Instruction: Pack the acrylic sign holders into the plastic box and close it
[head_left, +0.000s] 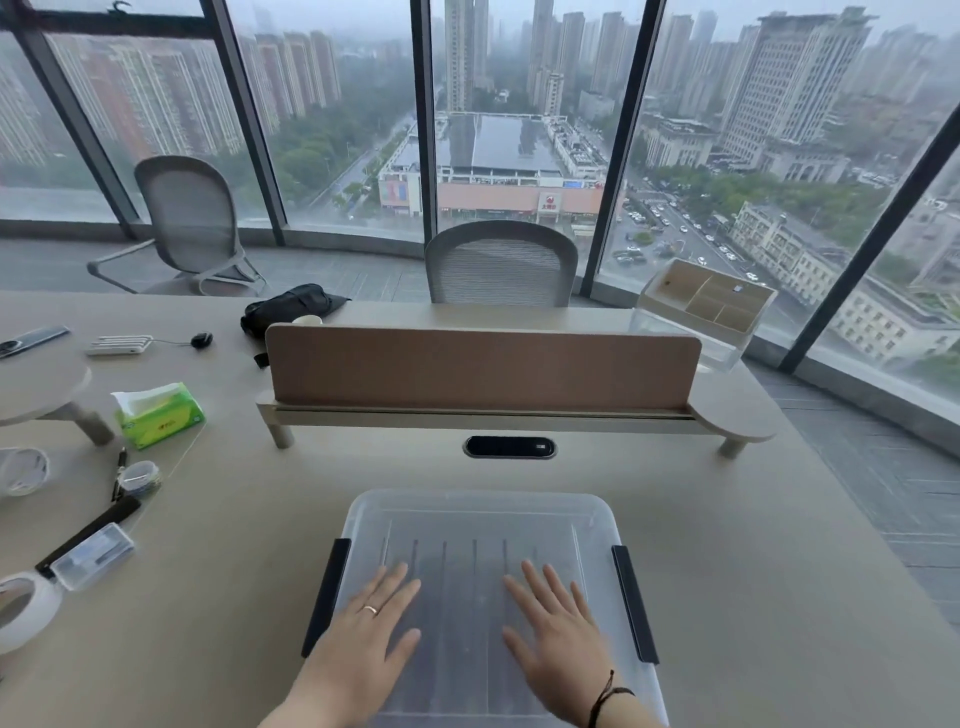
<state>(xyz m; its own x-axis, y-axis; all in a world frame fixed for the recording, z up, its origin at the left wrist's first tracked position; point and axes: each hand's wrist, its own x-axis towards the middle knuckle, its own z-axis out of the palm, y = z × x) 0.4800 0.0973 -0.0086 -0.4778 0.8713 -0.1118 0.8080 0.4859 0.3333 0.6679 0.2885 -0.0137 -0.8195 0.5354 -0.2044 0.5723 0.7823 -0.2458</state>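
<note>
A clear plastic box (483, 519) sits on the desk in front of me with its translucent lid on. Black latches run along its left side (326, 597) and right side (635, 603). Through the lid I see several dark upright edges, the acrylic sign holders (460, 561), standing in a row inside. My left hand (371, 634) lies flat on the lid's left half, fingers spread, a ring on one finger. My right hand (558, 634) lies flat on the right half, a dark cord around the wrist. Neither hand grips anything.
A brown divider panel (483, 369) on a raised shelf stands behind the box. At the left lie a green tissue pack (158, 415), tape rolls (26, 608), a small clear case (93, 556) and pens. An acrylic organiser (706, 301) stands far right; two chairs stand behind the desk.
</note>
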